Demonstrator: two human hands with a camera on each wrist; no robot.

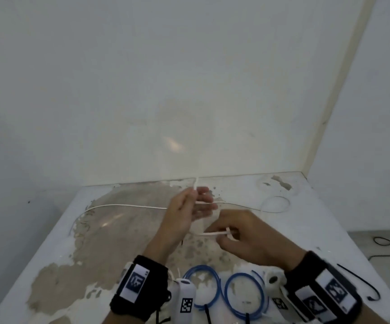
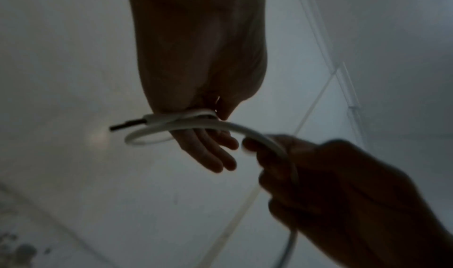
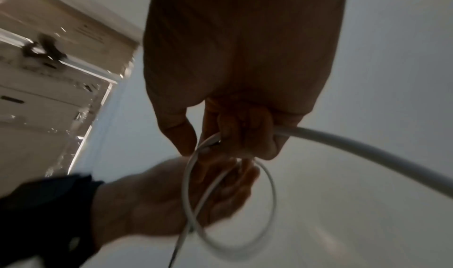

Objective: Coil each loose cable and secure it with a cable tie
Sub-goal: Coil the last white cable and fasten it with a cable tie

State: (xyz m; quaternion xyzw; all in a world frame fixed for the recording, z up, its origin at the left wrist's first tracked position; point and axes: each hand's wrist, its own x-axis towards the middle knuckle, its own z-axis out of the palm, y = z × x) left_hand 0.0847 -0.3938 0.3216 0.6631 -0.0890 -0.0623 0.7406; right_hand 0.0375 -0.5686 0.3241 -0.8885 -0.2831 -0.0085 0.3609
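A long white cable runs across the worn table from the left edge to a loose loop at the far right. My left hand is raised above the table's middle and pinches the cable near its end between thumb and forefinger, with the other fingers stretched out. A small loop of the white cable hangs from that pinch. Just right of it and nearer to me, my right hand has its fingers curled round the same white cable.
Two blue cable coils, each with a black tie, lie at the table's near edge between my wrists. A loose black cable tie lies near the right edge. A black cord is on the floor to the right. Walls close the back and right.
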